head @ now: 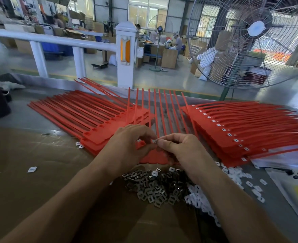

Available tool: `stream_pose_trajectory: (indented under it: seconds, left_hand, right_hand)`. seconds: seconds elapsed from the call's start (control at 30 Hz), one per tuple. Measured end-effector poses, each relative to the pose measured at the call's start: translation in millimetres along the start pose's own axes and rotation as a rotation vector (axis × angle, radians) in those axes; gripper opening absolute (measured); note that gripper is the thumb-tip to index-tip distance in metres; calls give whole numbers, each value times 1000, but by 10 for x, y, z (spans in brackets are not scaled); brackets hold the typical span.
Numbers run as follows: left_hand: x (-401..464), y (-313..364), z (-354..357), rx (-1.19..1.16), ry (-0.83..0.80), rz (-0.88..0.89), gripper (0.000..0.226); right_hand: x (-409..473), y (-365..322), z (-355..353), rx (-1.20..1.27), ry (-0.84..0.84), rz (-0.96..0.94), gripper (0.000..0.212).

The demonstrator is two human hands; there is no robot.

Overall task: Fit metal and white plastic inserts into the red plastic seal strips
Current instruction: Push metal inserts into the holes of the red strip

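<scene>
A comb of red seal strips [162,109] lies in front of me, tails pointing away. My left hand [127,146] and my right hand [179,148] meet over its near edge. Both pinch a small metal insert [155,141] between their fingertips. A heap of metal inserts [155,186] lies just below my wrists on the cardboard. White plastic inserts [236,178] are scattered to its right. A stack of red strips with empty sockets [78,113] lies at the left. A stack with white inserts fitted [241,127] lies at the right.
The worktop is covered with brown cardboard [39,172]. A loose white insert [32,169] lies at the left. A large standing fan [253,41] rises behind the table at the right. A white railing [60,41] runs behind. Plastic bags [293,190] lie at the right edge.
</scene>
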State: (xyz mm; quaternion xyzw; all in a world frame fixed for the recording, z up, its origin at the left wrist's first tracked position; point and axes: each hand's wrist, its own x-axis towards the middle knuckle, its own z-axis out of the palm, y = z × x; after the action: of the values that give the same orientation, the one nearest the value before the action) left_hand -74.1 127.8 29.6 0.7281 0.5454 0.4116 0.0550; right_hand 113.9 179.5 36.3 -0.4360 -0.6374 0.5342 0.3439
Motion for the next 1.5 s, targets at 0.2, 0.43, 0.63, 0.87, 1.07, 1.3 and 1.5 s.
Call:
stream_pose_trajectory:
  seconds: [0.2,0.43,0.63,0.87,1.07,1.3,1.5]
  left_hand:
    - [1,-27,-27,126,-4,101,13]
    - [45,-114,-119,297,-7,61,17]
    - [50,-407,-327,384,24,-237,16]
    - [67,-509,-311,432,-18,-312,11]
    - [83,-499,-299,415,-41,-362,6]
    - [86,-473,-307,406,-67,-373,8]
    - [73,-468,-290,396,-45,-388,17]
  right_hand:
    - [3,18,-7,-50,-57,5,12]
    - [-18,29,-36,-223,7,-58,17]
    - [-62,38,-80,-449,78,-105,17]
    - [-57,78,-105,-474,51,-88,14]
    - [-73,100,-119,-529,46,-105,14]
    - [-93,83,-141,-542,25,-120,14]
    - [-130,43,-203,-605,-75,-178,5]
